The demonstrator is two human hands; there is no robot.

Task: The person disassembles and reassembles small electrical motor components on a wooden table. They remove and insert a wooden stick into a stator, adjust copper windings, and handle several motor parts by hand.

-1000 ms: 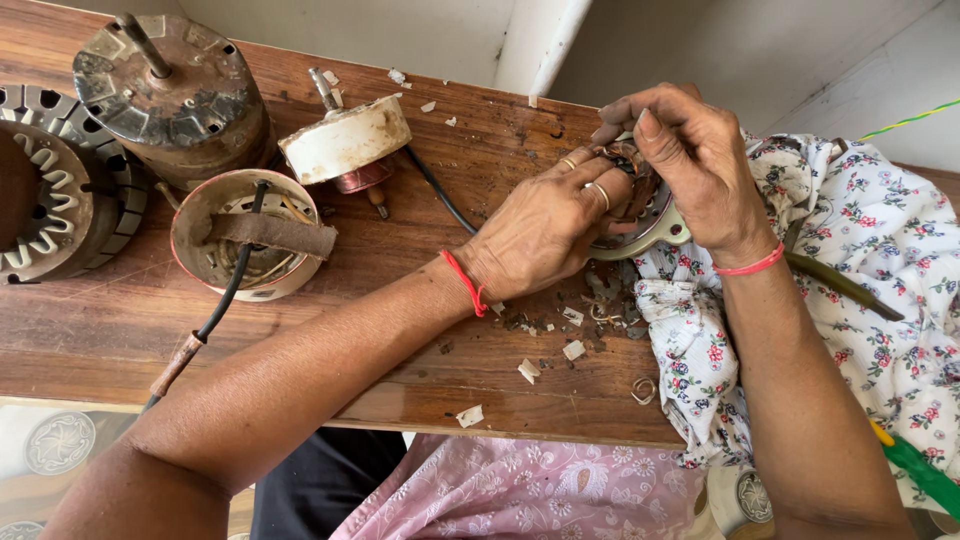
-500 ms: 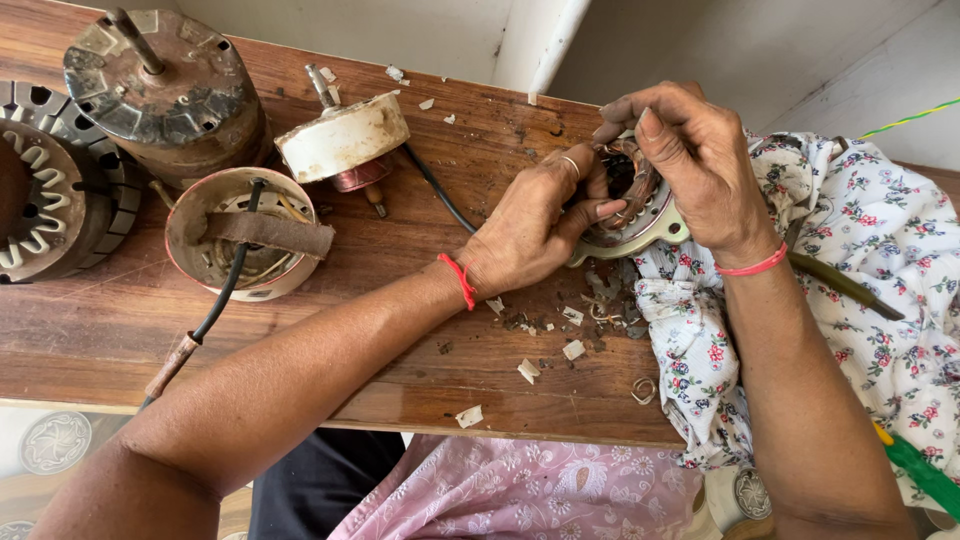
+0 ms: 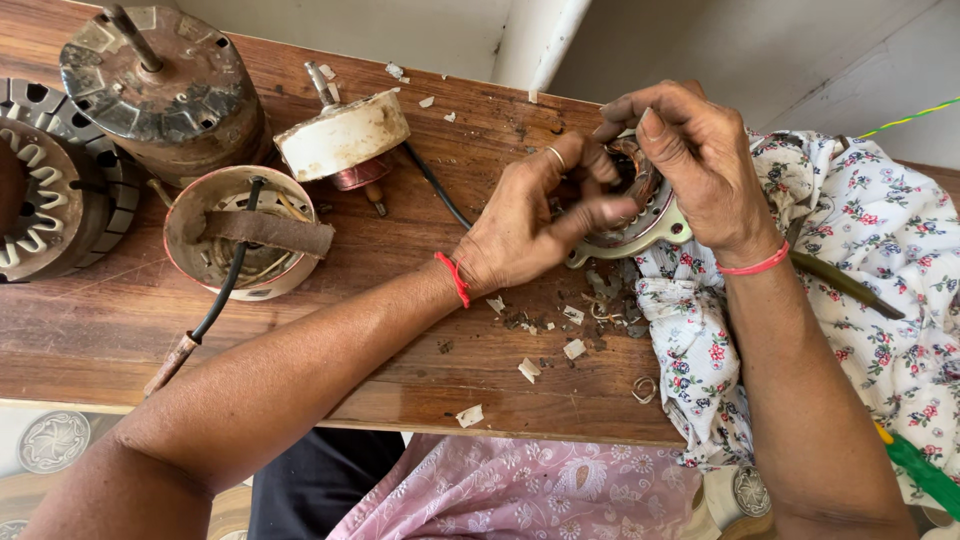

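Note:
Both hands work on a small round metal motor stator (image 3: 640, 225) with copper windings, resting on the wooden table (image 3: 300, 330) at the edge of a floral cloth (image 3: 880, 250). My left hand (image 3: 535, 220), with a ring and a red wrist thread, grips the stator's left side, thumb across its front. My right hand (image 3: 695, 165), with a red bangle, curls over the stator from above, fingers pinching at the windings. Much of the stator is hidden under the fingers.
At the left stand old fan motor parts: a dark rotor housing (image 3: 165, 90), a wound stator (image 3: 40, 195), an open round cover with a black cable (image 3: 245, 235) and a white capped motor (image 3: 345, 135). Paper scraps and wire bits (image 3: 560, 330) litter the wood. A green-handled tool (image 3: 920, 470) lies at right.
The stator has tilted up so its metal rim shows more. My left thumb has moved across its front and my right fingers have shifted on the windings.

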